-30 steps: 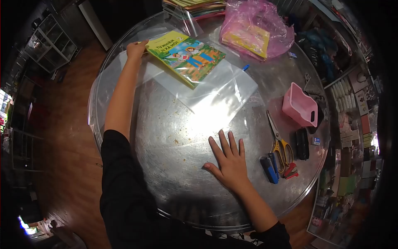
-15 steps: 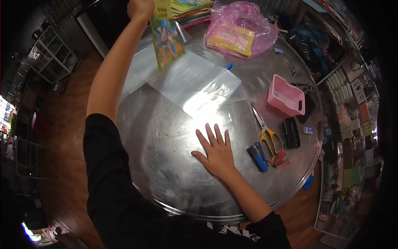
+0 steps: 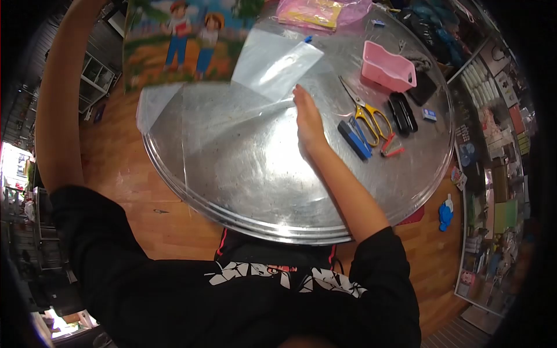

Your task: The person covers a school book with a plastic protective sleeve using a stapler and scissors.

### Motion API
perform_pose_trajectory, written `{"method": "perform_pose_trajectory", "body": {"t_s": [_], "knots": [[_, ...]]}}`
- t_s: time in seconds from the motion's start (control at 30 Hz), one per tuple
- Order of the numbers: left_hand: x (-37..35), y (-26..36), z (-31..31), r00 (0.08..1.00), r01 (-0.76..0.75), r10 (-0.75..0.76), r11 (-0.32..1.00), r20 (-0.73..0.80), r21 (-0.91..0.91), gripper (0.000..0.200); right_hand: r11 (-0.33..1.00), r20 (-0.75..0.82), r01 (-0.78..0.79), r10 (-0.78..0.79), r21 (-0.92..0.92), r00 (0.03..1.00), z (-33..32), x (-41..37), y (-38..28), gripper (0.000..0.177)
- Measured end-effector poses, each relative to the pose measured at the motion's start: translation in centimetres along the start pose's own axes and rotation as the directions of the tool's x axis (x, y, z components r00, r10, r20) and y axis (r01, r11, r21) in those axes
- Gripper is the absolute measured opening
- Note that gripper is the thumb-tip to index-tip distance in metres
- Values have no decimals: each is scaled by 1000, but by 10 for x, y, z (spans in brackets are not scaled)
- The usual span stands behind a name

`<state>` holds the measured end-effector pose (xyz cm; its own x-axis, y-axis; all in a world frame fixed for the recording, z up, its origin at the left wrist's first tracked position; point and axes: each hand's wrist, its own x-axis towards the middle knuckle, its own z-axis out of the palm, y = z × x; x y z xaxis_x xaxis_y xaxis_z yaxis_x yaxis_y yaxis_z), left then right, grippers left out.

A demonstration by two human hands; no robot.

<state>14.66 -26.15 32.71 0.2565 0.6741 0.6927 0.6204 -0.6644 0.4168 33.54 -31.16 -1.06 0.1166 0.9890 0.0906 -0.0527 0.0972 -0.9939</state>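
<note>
A colourful picture book or booklet (image 3: 194, 55), its cover showing two children in hats, is raised at the upper left, over the table's far left edge. My left forearm (image 3: 64, 98) reaches up beside it, but the hand is past the top of the view. Half a second earlier that hand gripped the booklet. My right hand (image 3: 308, 119) is turned edge-on over the metal table, fingers stretched out and holding nothing. Its fingertips are near the lower corner of a clear plastic sleeve (image 3: 270, 66). More clear plastic (image 3: 159, 104) lies at the table's left edge.
On the right of the round metal table (image 3: 249, 191) are yellow-handled scissors (image 3: 371, 119), a blue stapler (image 3: 355, 139), a red staple remover (image 3: 393, 146), a black case (image 3: 402, 113) and a pink basket (image 3: 387, 69). A pink plastic bag (image 3: 348, 11) with yellow booklets lies behind.
The booklet has swung left and closer, its cover now facing me. My left hand has left the view. My right hand has turned from palm-down to edge-on. The view has shifted.
</note>
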Motion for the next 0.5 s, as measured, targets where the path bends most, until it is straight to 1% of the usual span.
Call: {"method": "perform_pose_trajectory", "body": {"t_s": [0.03,0.07,0.13,0.17,0.23,0.27,0.3,0.33,0.37,0.4,0.43,0.5], "knots": [[-18,13,1,999,7,-9,1000,45,24,25,996,-33,3,0,88,999,-4,3,-1,64],[-31,22,0,999,4,-5,1000,49,26,25,996,-36,3,1,93,999,-9,7,-1,64],[-50,32,0,963,173,-160,984,215,-39,26,921,-35,-88,110,379,993,-20,13,-3,64],[-59,32,6,951,244,-212,961,224,-127,25,921,-33,-87,108,380,994,-23,14,-4,64],[-78,43,11,861,428,-348,890,370,-159,31,871,0,-163,184,464,983,-29,16,-7,73],[-88,41,12,863,428,-348,889,367,-161,31,862,-13,-135,162,489,987,-30,17,-5,74],[-98,37,13,857,368,-268,916,440,-159,36,864,-15,-131,158,486,987,-33,19,-2,74],[-105,36,14,839,304,-183,938,512,-163,42,815,69,-206,201,541,977,-36,23,3,74],[-114,41,14,841,297,-174,940,513,-169,42,758,151,-280,236,589,960,-39,27,7,74],[-125,48,13,878,267,-126,929,461,-255,37,720,181,-311,255,621,950,-40,32,12,71],[-135,55,12,910,233,-81,911,408,-339,33,720,166,-302,256,625,952,-40,31,8,71],[-145,62,-6,889,175,-33,946,457,-272,36,837,131,-236,197,494,972,-39,20,-6,69]]}}
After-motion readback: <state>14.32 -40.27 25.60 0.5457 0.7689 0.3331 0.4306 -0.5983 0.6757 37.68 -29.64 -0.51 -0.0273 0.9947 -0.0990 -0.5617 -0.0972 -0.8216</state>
